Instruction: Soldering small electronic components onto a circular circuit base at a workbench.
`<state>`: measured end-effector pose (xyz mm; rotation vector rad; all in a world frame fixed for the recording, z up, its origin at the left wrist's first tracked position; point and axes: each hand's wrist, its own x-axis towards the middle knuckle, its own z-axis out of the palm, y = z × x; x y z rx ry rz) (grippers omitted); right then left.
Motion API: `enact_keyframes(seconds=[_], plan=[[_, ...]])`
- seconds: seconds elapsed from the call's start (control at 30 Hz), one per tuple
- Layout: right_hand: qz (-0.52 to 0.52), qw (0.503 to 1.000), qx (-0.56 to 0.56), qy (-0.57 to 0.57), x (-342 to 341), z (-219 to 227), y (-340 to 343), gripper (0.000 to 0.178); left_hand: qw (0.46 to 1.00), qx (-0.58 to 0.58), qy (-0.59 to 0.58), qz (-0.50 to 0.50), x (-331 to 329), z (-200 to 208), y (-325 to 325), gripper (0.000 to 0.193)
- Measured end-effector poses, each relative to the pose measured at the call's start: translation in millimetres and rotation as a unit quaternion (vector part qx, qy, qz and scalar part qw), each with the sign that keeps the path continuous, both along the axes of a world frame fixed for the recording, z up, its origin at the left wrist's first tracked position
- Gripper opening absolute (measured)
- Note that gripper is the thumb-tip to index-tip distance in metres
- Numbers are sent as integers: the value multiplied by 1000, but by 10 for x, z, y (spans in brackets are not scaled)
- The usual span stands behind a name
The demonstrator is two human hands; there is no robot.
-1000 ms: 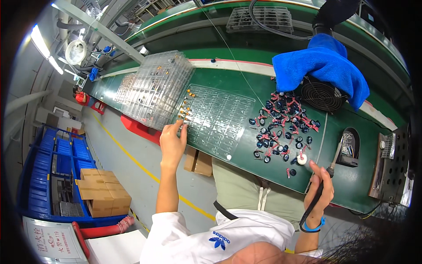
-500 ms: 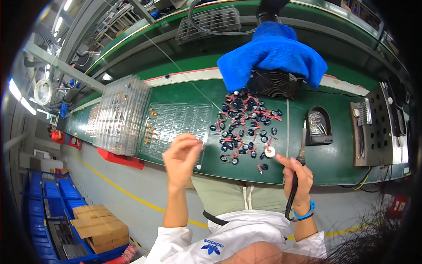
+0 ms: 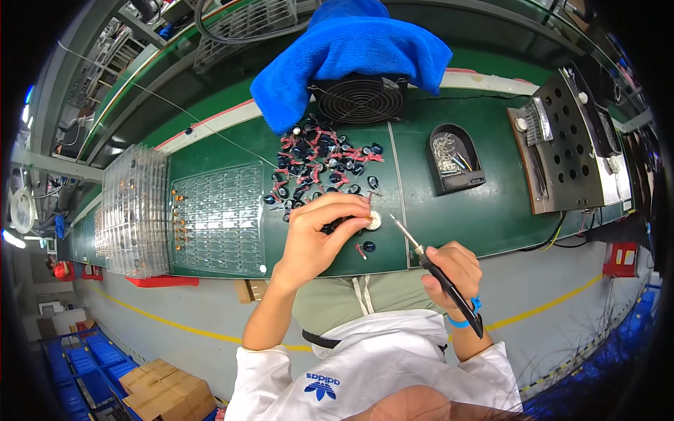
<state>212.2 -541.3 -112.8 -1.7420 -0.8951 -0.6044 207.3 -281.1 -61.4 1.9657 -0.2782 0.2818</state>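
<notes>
My left hand [image 3: 317, 235] is closed in a pinch at the white round disc [image 3: 375, 222]; a tiny orange bit shows at its fingertips, too small to name. My right hand [image 3: 458, 272] is wrapped round a soldering iron [image 3: 415, 245], whose tip slants up and left, a little right of the disc and apart from it. Beyond the left hand lies a heap of small dark round parts with red wires [image 3: 319, 160], partly hidden by that hand. One loose dark round part [image 3: 369, 246] lies near the table's front edge.
A clear compartment tray [image 3: 217, 217] with several orange pieces lies left, beside stacked clear trays [image 3: 133, 210]. Behind the heap stands a black fan [image 3: 359, 100] under a blue towel [image 3: 358, 45]. A black bin [image 3: 456, 175] and a metal panel with holes [image 3: 565, 133] stand right.
The view has swung right. My left hand has moved from above the tray's edge to the white disc. The soldering iron has tipped from upright to slanting toward the disc.
</notes>
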Motion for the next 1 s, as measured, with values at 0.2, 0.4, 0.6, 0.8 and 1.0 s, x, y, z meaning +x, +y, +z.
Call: enact_keyframes(seconds=[0.2,0.4,0.6,0.8,1.0], plan=[[0,1000,-9,14,-20,34,60,29,994,-77,77,1,-31,-60,34,15],[4,999,-48,4,-14,65,83,28,988,-113,105,0,-41,-70,36,14],[4,999,-42,3,-9,58,103,29,990,-117,75,-9,-33,-117,62,15],[4,999,-51,5,-13,49,86,30,989,-122,82,-7,-28,-113,53,15],[3,999,-47,0,-10,36,94,31,990,-119,74,-12,-27,-113,58,15]])
